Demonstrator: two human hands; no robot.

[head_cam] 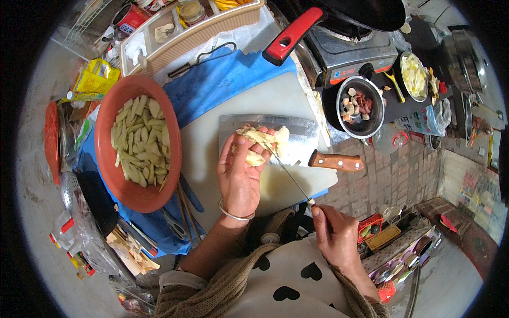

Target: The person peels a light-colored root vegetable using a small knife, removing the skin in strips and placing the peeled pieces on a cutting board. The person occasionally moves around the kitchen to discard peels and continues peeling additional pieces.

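My left hand point(243, 167) is palm up over a cleaver, cradling pale yellow ginger-like pieces point(258, 137). In my right hand point(336, 230) is the handle of a thin metal tool point(293, 181), perhaps a narrow knife seen edge-on. Its tip reaches the pieces at my left fingers; the exact contact is hidden. Below lies the wide-bladed cleaver point(304, 135), flat on a white cutting board point(203, 159), its wooden handle point(336, 161) jutting past the right edge. Left of the board, an orange-red plastic basin point(107, 139) holds many sliced pale green vegetable pieces point(139, 141).
A gas stove point(350, 51) carries a black wok point(366, 14); a red pan handle point(292, 35) extends over the board's far side. To the right are a metal bowl point(340, 115) of chopped pieces and a bowl of cut vegetables point(414, 75). A beige seasoning box point(191, 37) stands behind.
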